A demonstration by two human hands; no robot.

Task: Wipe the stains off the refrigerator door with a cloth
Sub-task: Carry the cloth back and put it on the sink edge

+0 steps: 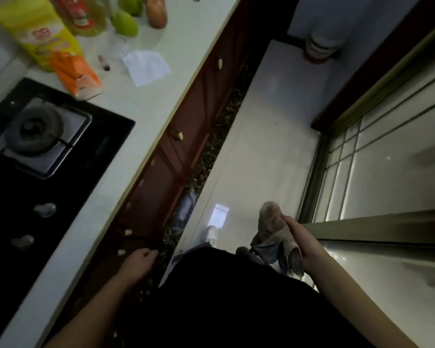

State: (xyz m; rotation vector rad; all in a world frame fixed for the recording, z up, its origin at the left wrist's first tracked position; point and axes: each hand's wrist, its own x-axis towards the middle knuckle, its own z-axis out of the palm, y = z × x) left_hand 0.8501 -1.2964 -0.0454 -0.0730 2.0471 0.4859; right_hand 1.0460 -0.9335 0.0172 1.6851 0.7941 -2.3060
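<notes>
The right hand grips a gray cloth. The cloth hangs down from the fist, out in front of the person, over the pale floor and near a glass door. The left hand hangs low by the brown cabinets. Its fingers curl loosely and it holds nothing. On the white counter are a black stove, a yellow bag, green fruit and a paper.
</notes>
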